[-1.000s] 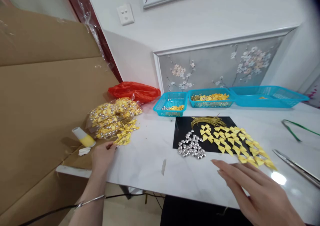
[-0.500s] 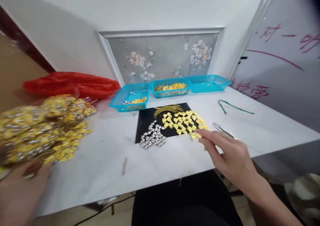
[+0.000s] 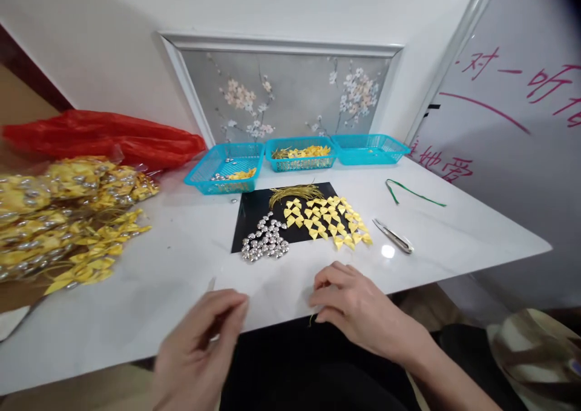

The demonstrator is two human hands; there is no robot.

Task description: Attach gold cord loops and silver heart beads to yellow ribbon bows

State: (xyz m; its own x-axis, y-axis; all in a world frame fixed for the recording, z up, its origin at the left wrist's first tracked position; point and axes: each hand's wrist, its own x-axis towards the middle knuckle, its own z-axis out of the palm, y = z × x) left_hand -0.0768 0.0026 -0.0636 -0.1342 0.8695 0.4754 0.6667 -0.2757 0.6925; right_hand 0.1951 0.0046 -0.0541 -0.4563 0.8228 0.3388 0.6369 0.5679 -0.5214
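My right hand (image 3: 351, 305) is at the table's front edge, its fingers curled and closed around a thin gold cord (image 3: 311, 321) whose end hangs below the thumb. My left hand (image 3: 204, 341), somewhat blurred, is at the front edge to the left, thumb and forefinger pressed together; what they hold, if anything, is hidden. Beyond the hands lies a black mat (image 3: 245, 214). Silver beads (image 3: 265, 241) are heaped at its front left, yellow ribbon bows (image 3: 324, 217) are spread over its right side, and a bundle of gold cords (image 3: 297, 193) lies along the back.
Three blue baskets stand behind the mat: left (image 3: 222, 187), middle (image 3: 302, 164) and right (image 3: 372, 157). Tweezers (image 3: 394, 236) and a green cord (image 3: 415, 192) lie to the right. Bagged yellow bows with beads (image 3: 68, 217) and a red mesh bag (image 3: 104, 135) fill the left.
My left hand has come from the bagged bows at the left to the front middle. The right hand has left the bows and drawn back to the table's front edge. The view has shifted slightly.
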